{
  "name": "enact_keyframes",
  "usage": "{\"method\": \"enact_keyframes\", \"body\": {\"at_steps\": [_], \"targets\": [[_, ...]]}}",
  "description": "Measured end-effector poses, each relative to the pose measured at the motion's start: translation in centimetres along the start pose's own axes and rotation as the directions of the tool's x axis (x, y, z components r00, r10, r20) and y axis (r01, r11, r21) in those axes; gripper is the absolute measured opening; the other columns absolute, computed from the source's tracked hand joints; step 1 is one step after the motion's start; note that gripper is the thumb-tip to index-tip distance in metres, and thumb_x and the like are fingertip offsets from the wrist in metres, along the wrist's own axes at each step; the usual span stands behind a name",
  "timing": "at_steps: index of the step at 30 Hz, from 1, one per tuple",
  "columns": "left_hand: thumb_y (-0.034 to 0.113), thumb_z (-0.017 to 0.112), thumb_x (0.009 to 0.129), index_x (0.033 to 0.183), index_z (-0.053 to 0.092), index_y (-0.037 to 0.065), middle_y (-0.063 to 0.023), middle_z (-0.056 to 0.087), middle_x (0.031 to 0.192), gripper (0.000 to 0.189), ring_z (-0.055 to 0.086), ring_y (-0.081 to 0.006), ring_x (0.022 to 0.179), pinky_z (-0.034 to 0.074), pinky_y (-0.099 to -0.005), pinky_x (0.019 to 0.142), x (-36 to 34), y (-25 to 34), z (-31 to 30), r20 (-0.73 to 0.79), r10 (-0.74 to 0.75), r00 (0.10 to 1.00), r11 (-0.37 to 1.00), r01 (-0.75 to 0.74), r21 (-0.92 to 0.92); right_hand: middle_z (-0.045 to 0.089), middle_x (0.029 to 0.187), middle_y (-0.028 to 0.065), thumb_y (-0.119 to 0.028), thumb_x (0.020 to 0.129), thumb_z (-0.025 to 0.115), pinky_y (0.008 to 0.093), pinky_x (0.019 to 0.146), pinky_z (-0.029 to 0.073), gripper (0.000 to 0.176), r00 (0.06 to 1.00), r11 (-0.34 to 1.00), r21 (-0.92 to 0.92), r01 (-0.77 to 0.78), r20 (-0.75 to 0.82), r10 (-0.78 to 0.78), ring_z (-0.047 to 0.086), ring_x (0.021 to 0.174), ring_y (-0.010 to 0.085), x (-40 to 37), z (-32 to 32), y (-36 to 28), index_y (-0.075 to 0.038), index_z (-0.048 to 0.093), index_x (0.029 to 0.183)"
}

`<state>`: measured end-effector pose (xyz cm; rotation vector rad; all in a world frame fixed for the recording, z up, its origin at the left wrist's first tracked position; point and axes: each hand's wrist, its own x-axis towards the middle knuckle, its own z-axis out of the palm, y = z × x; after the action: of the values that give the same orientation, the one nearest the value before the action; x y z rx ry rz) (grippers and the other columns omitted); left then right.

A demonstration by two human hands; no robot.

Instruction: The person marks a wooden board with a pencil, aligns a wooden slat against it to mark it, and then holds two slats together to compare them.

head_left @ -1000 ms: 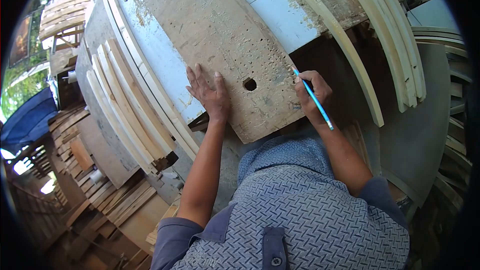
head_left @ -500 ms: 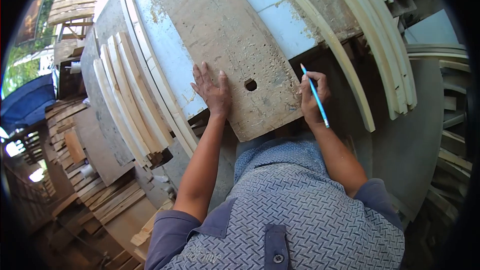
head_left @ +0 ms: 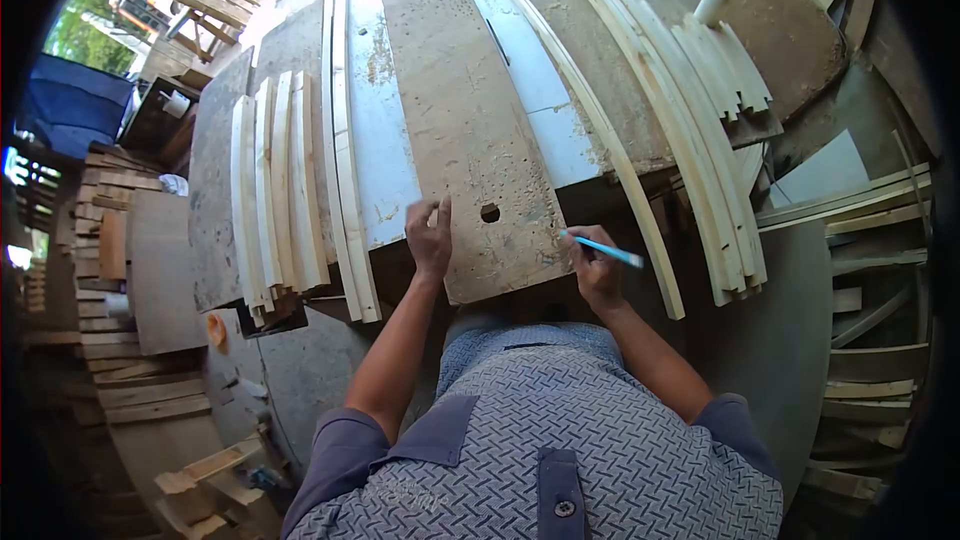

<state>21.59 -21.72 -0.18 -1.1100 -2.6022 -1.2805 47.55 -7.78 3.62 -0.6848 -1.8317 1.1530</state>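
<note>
My right hand (head_left: 600,275) grips a light-blue pencil (head_left: 605,249) at the right edge of a long wooden board (head_left: 455,70). The pencil's tip end points left toward the board, and its other end sticks out to the right. At the board's left edge is my left hand (head_left: 430,245), its fingers loosely bent and the thumb apart, with nothing visible in it. The board is worn and pitted with small holes. A dark larger hole (head_left: 490,213) goes through it between my hands.
Pale curved wooden strips (head_left: 625,180) lie right of the board, and stacked strips (head_left: 285,180) lie left. A white glue bottle (head_left: 712,2) with a red cap stands at upper right. Wood pieces (head_left: 875,340) are piled at far right. A sheet of plywood (head_left: 165,270) is at left.
My left hand has lifted from lying flat with spread fingers and now has them bent. The pencil has swung from steep to nearly level. The view has shifted, showing more of the bench.
</note>
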Motion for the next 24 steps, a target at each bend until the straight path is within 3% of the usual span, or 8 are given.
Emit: {"method": "enact_keyframes", "body": {"at_steps": [1, 3, 5, 7, 16, 19, 22, 24], "targets": [[0.018, 0.063, 0.094, 0.106, 0.066, 0.002, -0.0118, 0.064, 0.110, 0.021, 0.060, -0.0252, 0.094, 0.048, -0.0384, 0.083, -0.9, 1.4, -0.7, -0.013, 0.003, 1.000, 1.000, -0.003, -0.001, 0.060, 0.078, 0.0128, -0.019, 0.093, 0.068, 0.0365, 0.062, 0.048, 0.018, 1.000, 1.000, 0.003, 0.013, 0.003, -0.013, 0.061, 0.068, 0.0255, 0.0, -0.1, -0.4, -0.002, 0.063, 0.093], [0.020, 0.063, 0.096, 0.110, 0.064, 0.002, -0.0083, 0.065, 0.098, 0.023, 0.061, -0.0149, 0.083, 0.049, -0.0304, 0.071, -3.1, 4.7, -1.2, 0.284, -0.272, 0.919, 0.862, 0.364, -0.352, 0.057, 0.069, 0.0154, -0.028, 0.094, 0.067, 0.0381, 0.059, 0.047, 0.028, 0.879, 0.980, -0.085, -0.182, 0.432, 0.201, 0.061, 0.066, 0.0288, 0.1, -0.4, -1.4, -0.001, 0.064, 0.088], [0.023, 0.060, 0.099, 0.115, 0.062, 0.003, -0.0049, 0.064, 0.085, 0.026, 0.058, -0.0085, 0.079, 0.047, -0.0256, 0.068, -5.5, 7.0, -0.5, 0.311, -0.128, 0.942, 0.794, 0.285, -0.537, 0.058, 0.069, 0.0189, -0.034, 0.096, 0.062, 0.0397, 0.060, 0.046, 0.036, 0.841, 0.974, -0.074, -0.214, 0.493, 0.222, 0.062, 0.066, 0.0318, 0.2, 0.4, -2.8, 0.000, 0.063, 0.087], [0.026, 0.058, 0.101, 0.113, 0.061, 0.003, -0.0032, 0.062, 0.079, 0.027, 0.057, -0.0092, 0.074, 0.047, -0.0255, 0.068, -6.7, 9.1, -1.3, 0.560, -0.111, 0.821, 0.726, 0.452, -0.518, 0.063, 0.075, 0.0194, -0.034, 0.098, 0.058, 0.0422, 0.063, 0.047, 0.034, 0.741, 0.985, -0.149, -0.089, 0.651, 0.166, 0.064, 0.068, 0.0345, 0.2, 1.8, -2.5, -0.001, 0.064, 0.091], [0.033, 0.053, 0.103, 0.084, 0.060, 0.005, 0.0007, 0.057, 0.068, 0.034, 0.053, -0.0057, 0.061, 0.043, -0.0240, 0.054, -2.5, 5.7, -2.9, 0.522, -0.193, 0.831, 0.751, 0.467, -0.466, 0.067, 0.075, 0.0168, -0.035, 0.095, 0.062, 0.0393, 0.065, 0.049, 0.035, 0.700, 0.954, -0.231, -0.191, 0.649, 0.297, 0.065, 0.069, 0.0287, 1.5, 7.1, -3.5, -0.001, 0.069, 0.095], [0.034, 0.054, 0.101, 0.082, 0.060, 0.001, -0.0049, 0.057, 0.062, 0.038, 0.055, -0.0115, 0.057, 0.045, -0.0313, 0.053, 1.6, 1.2, -4.0, 0.406, -0.334, 0.851, 0.846, 0.460, -0.269, 0.065, 0.072, 0.0146, -0.035, 0.095, 0.063, 0.0368, 0.063, 0.048, 0.036, 0.797, 0.954, -0.195, -0.226, 0.527, 0.296, 0.063, 0.067, 0.0236, 1.1, 7.1, -1.8, 0.000, 0.068, 0.095], [0.035, 0.058, 0.096, 0.085, 0.064, -0.004, -0.0255, 0.067, 0.080, 0.040, 0.065, -0.0441, 0.077, 0.049, -0.0498, 0.071, 5.4, -2.3, -4.8, 0.272, -0.374, 0.887, 0.923, 0.385, 0.014, 0.063, 0.068, 0.0070, -0.029, 0.095, 0.063, 0.0310, 0.059, 0.047, 0.030, 0.806, 0.904, -0.235, -0.358, 0.411, 0.426, 0.059, 0.063, 0.0135, 1.1, 4.8, -1.1, 0.001, 0.067, 0.094], [0.036, 0.059, 0.095, 0.085, 0.064, -0.004, -0.0255, 0.067, 0.081, 0.041, 0.065, -0.0435, 0.078, 0.049, -0.0499, 0.072, 7.0, -3.5, -4.6, 0.278, -0.370, 0.886, 0.927, 0.373, 0.047, 0.062, 0.067, 0.0043, -0.027, 0.095, 0.063, 0.0288, 0.057, 0.046, 0.028, 0.825, 0.885, -0.231, -0.405, 0.325, 0.462, 0.057, 0.061, 0.0105, 0.6, 3.4, -1.1, 0.000, 0.068, 0.093]]}}
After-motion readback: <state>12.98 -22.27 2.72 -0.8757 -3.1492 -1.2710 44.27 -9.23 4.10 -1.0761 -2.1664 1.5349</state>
